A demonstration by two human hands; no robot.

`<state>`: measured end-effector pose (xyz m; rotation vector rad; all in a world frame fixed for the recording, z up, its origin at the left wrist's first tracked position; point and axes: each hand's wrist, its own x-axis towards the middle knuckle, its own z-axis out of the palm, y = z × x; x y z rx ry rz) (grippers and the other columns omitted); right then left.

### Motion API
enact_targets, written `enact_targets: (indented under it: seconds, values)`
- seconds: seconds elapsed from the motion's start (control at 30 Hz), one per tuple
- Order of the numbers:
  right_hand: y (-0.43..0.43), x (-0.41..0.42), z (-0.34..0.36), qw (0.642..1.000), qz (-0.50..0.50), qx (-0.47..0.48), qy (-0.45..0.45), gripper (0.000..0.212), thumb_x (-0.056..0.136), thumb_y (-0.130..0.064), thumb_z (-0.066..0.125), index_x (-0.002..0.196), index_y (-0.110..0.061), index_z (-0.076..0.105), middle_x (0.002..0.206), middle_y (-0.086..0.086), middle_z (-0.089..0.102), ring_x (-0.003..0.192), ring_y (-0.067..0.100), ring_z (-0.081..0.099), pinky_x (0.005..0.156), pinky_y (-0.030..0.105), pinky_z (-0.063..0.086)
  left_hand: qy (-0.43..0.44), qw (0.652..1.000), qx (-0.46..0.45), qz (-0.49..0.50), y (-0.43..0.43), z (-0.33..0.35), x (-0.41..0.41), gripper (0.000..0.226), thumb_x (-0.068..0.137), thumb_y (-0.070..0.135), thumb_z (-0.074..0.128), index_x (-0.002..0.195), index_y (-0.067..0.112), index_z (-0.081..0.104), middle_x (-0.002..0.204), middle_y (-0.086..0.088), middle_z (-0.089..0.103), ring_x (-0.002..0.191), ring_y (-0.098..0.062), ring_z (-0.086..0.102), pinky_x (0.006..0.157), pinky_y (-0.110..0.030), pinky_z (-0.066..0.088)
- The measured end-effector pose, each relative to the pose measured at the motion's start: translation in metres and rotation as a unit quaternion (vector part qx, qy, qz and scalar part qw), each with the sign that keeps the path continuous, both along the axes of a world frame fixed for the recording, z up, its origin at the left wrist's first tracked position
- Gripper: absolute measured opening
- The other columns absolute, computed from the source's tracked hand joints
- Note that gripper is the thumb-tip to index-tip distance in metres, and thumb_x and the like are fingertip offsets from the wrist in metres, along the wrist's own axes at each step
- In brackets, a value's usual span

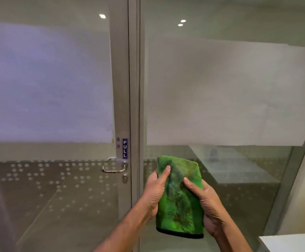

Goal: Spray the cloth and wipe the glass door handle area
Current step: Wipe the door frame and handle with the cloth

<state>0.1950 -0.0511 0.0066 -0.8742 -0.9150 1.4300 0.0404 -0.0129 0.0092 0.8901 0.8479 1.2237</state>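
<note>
Nearest the camera, in the lower middle of the frame, two bare forearms reach forward and hold a folded green cloth (179, 197) upright between them. The left hand (154, 193) grips the cloth's left edge, its thumb pressed across the front near the top; the right hand (209, 206) clasps the right edge, thumb on the front and fingers wrapped behind. The cloth has a dark bound hem along its bottom and looks fuzzy and mottled. Behind it, filling most of the frame, stands a glass wall with a wide frosted band across the middle and a dotted pattern lower down. The glass door (57, 106) takes up the left half, its pale metal frame (122, 88) running top to bottom just left of centre. On that frame, left of the cloth and apart from it, sits the curved metal door handle (114, 167). Just above the handle is a small dark sign (125, 148) reading PULL, and just below it a small round lock (124, 178). A white surface (293, 241) shows in the lower right corner.
</note>
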Motion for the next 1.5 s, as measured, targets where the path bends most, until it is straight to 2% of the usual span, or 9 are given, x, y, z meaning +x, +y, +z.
enact_targets:
  seconds: [0.33,0.47,0.57,0.73,0.87,1.03,1.17,1.3,1.5]
  values:
    - [0.036,-0.172,-0.005,0.995,0.005,-0.078,0.06,0.033,0.08,-0.02,0.081,0.11,-0.006,0.077,0.113,0.03,0.074,0.103,0.048,0.072,0.09,0.067,0.054,0.037,0.999,0.005,0.033,0.045,-0.008,-0.163,0.042,0.095,0.047,0.07,0.115,0.011,0.075,0.103,-0.015,0.083,0.095,-0.032,0.081,0.077,-0.042,0.066]
    - [0.064,-0.221,-0.004,0.991,-0.01,-0.104,0.087,0.036,0.082,-0.018,0.079,0.115,-0.004,0.074,0.113,0.033,0.072,0.104,0.052,0.07,0.094,0.074,0.048,0.121,0.988,0.036,0.085,0.082,-0.013,-0.205,0.045,0.092,0.052,0.07,0.114,0.013,0.075,0.1,-0.009,0.084,0.094,-0.025,0.081,0.091,-0.047,0.064]
    - [0.089,-0.238,-0.007,0.987,-0.02,-0.123,0.105,0.039,0.084,-0.019,0.077,0.12,-0.004,0.071,0.115,0.034,0.071,0.106,0.053,0.068,0.095,0.075,0.046,0.191,0.967,0.098,0.139,0.108,-0.012,-0.22,0.056,0.092,0.057,0.063,0.131,0.017,0.066,0.124,-0.007,0.076,0.111,-0.02,0.074,0.104,-0.049,0.058]
    - [0.131,-0.243,-0.017,0.98,-0.092,-0.129,0.119,0.037,0.083,-0.017,0.077,0.117,-0.005,0.07,0.109,0.031,0.074,0.1,0.051,0.071,0.088,0.079,0.047,0.38,0.867,0.214,0.242,0.167,-0.005,-0.248,0.07,0.102,0.065,0.035,0.164,0.037,0.017,0.174,0.008,0.016,0.16,-0.015,0.018,0.13,-0.053,0.019]
    - [0.16,-0.238,-0.033,0.974,-0.146,-0.145,0.09,0.04,0.081,-0.011,0.078,0.118,0.0,0.066,0.107,0.032,0.073,0.097,0.05,0.071,0.085,0.077,0.05,0.488,0.757,0.298,0.317,0.215,0.0,-0.259,0.071,0.107,0.057,0.026,0.166,0.03,-0.001,0.175,0.009,-0.013,0.157,0.0,-0.022,0.132,-0.039,-0.008]
    - [0.187,-0.242,-0.037,0.965,-0.222,-0.128,0.06,0.035,0.084,-0.008,0.079,0.113,0.004,0.065,0.105,0.028,0.072,0.093,0.042,0.071,0.085,0.057,0.059,0.579,0.657,0.333,0.349,0.266,-0.005,-0.267,0.07,0.107,0.054,0.014,0.166,0.021,-0.007,0.175,0.002,-0.018,0.159,-0.009,-0.024,0.132,-0.038,-0.009]
    - [0.214,-0.241,-0.036,0.946,-0.315,-0.074,0.035,0.037,0.083,-0.004,0.079,0.116,0.005,0.065,0.094,0.02,0.07,0.072,0.022,0.065,0.044,0.021,0.053,0.614,0.606,0.369,0.346,0.312,-0.008,-0.277,0.068,0.11,0.045,0.02,0.167,0.017,-0.005,0.176,-0.001,-0.015,0.161,-0.014,-0.019,0.133,-0.041,-0.005]
    - [0.237,-0.251,-0.045,0.903,-0.429,-0.004,0.015,0.034,0.082,-0.008,0.08,0.113,-0.011,0.065,0.097,0.014,0.07,0.079,0.026,0.065,0.076,0.03,0.05,0.621,0.588,0.385,0.347,0.349,-0.009,-0.282,0.068,0.111,0.042,0.025,0.167,0.016,-0.004,0.176,-0.003,-0.011,0.162,-0.017,-0.015,0.133,-0.045,-0.002]
    - [0.264,-0.255,-0.065,0.865,-0.496,0.076,-0.015,0.035,0.083,-0.012,0.08,0.112,-0.022,0.064,0.101,0.011,0.074,0.09,0.03,0.07,0.079,0.027,0.055,0.631,0.545,0.412,0.367,0.388,-0.016,-0.279,0.068,0.111,0.037,0.033,0.166,0.015,0.0,0.176,-0.007,-0.008,0.163,-0.023,-0.01,0.132,-0.05,0.0]
